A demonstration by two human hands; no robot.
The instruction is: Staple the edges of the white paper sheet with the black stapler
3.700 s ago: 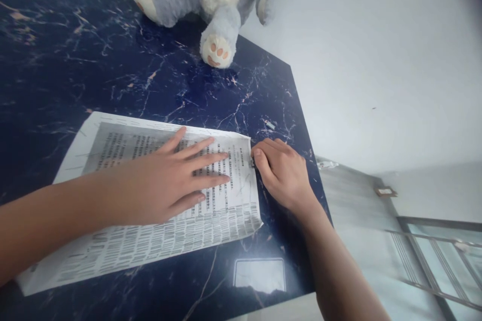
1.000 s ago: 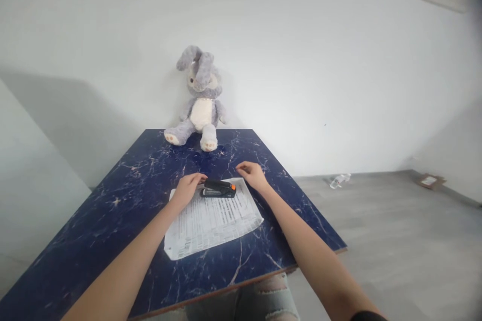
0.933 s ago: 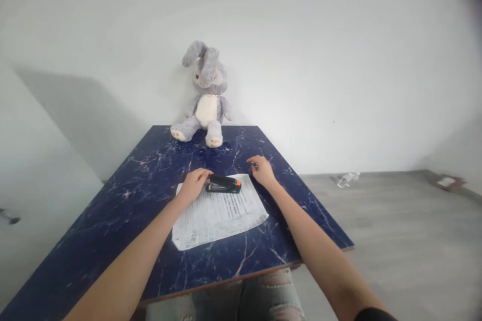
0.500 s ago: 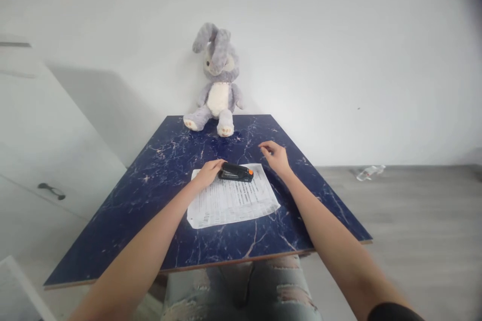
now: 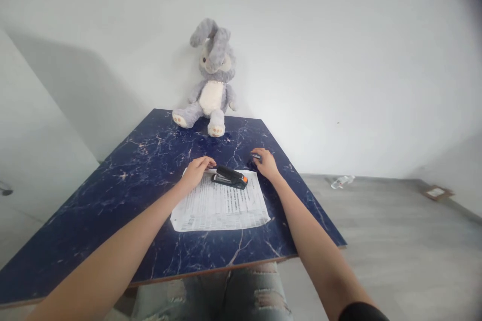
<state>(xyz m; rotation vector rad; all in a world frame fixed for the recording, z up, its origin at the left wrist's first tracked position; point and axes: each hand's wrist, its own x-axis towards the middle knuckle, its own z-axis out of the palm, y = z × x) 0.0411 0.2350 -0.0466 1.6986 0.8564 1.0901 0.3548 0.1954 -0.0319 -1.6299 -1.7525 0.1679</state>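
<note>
A black stapler (image 5: pixel 229 177) with an orange tab lies on printed paper sheets (image 5: pixel 222 208). My left hand (image 5: pixel 195 172) rests at the top left of the sheets, with its fingers stretched out close to the stapler's back end; it holds nothing. To the right, beyond the sheets' upper right corner, my right hand (image 5: pixel 265 163) is low over the table, closed around a small silvery strip (image 5: pixel 256 156). Its exact kind is too small to make out, and the fingers partly cover it.
The blue marbled table (image 5: pixel 113 210) reaches to the wall. A grey plush rabbit (image 5: pixel 213 85) sits at its far end. On the floor to the right lie a clear plastic item (image 5: pixel 342 181) and a brown flat piece (image 5: pixel 437 192).
My left hand has come off the stapler, which stays on the paper. My right hand has lowered toward the table, and the silvery strip now shows in it. The view has shifted right.
</note>
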